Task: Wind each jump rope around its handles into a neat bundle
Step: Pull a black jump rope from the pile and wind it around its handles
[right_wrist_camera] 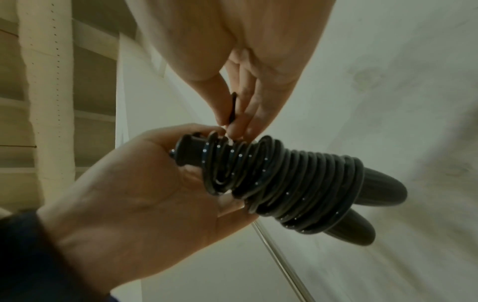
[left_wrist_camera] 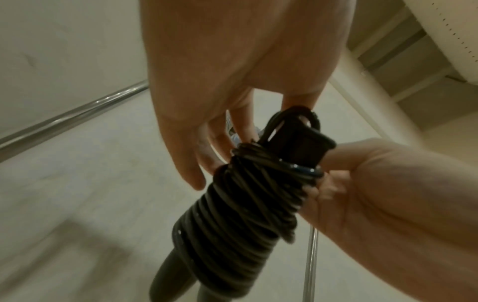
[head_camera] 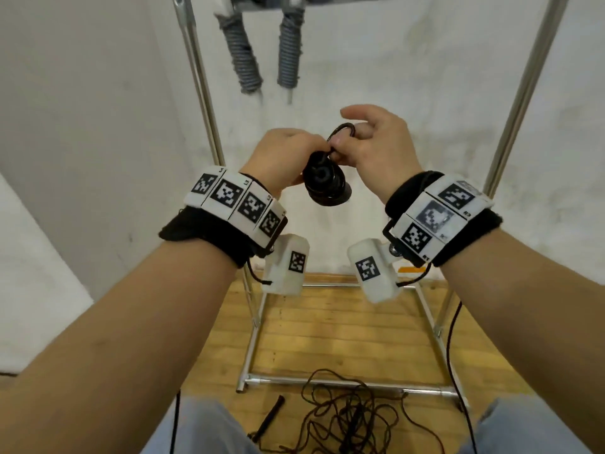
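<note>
Head view shows the black bundle (head_camera: 325, 181) held up in mid-air between both hands, in front of the metal rack (head_camera: 209, 126), its blunt handle ends pointing back toward the person and its long axis running away and slightly upward. The left hand (head_camera: 284, 155) grips the bundle's far, cap end, fingers and thumb curled round the coils there. The right hand (head_camera: 376, 142) sits just beside that same end and pinches the last short loop of rope (head_camera: 342, 131) between thumb and fingertips, the other fingers loosely spread above.

Everything turns on that cap end: the loop rises off it on the right hand's side, so the right hand is the nearer one to tuck or hook it, while the left need only keep the handles steady — my reading, not a thing shown. Winding looks nearly finished, with tight turns covering most of both handles.

From the right wrist, the two handle tips (right_wrist_camera: 383, 194) poke free beyond the coils. Where the loop's free end goes is hidden behind the fingers, and whether it already passes under a turn cannot be told. A second rope (head_camera: 343, 414) lies tangled on the floor below the bundle, cut off at the bottom edge — one handle (head_camera: 270, 412) beside it. Two grey wound bundles (head_camera: 265, 50) hang from the rack above.
</note>
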`<control>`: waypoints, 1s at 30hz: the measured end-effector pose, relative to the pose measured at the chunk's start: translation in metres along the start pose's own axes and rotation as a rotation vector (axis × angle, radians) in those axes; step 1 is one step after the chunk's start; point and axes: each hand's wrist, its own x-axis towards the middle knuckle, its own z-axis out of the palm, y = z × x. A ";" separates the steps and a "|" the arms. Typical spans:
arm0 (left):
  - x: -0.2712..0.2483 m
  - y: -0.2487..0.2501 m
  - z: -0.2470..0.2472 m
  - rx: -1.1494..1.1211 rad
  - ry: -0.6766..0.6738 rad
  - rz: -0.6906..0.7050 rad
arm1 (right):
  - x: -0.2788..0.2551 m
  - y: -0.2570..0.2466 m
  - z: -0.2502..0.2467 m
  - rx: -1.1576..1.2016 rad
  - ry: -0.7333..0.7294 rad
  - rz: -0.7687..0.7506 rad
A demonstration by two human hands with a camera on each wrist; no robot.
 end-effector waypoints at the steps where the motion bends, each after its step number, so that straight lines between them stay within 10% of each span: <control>1: 0.004 0.009 -0.003 -0.012 -0.020 -0.013 | 0.005 -0.006 -0.001 -0.003 -0.003 -0.009; 9: 0.040 0.064 -0.015 -0.088 -0.155 -0.004 | 0.059 -0.042 -0.013 -0.106 -0.001 -0.095; 18: 0.095 0.085 -0.005 0.009 0.181 0.377 | 0.125 -0.059 -0.019 -0.100 0.131 -0.159; 30: 0.151 0.132 -0.008 0.234 0.378 0.485 | 0.188 -0.087 -0.023 -0.217 0.171 -0.230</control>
